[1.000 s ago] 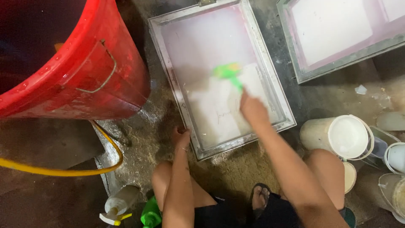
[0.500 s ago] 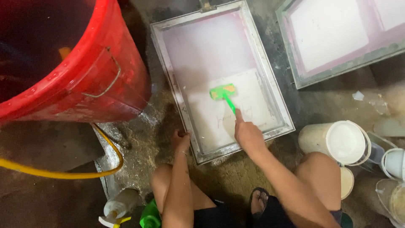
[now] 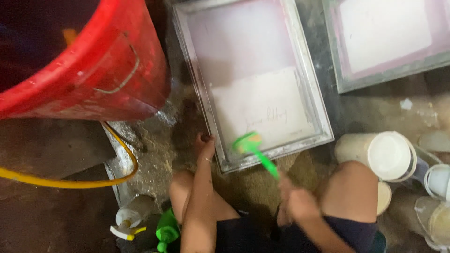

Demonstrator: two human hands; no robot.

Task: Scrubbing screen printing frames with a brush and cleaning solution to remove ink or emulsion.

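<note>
Right hand [image 3: 294,202] clenched on green brush [image 3: 255,149] (head at screen frame's [image 3: 262,82] near edge). Left hand [image 3: 205,147], fingers curled, grips frame's near-left corner.

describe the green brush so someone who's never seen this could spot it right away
Start at the big red tub at upper left, then go right to the metal-framed screen lying flat on the wet floor. At that frame's near edge is the green brush, its head on the frame and its thin handle running back to the right hand. It is the only bright green thing touching the screen.
</note>
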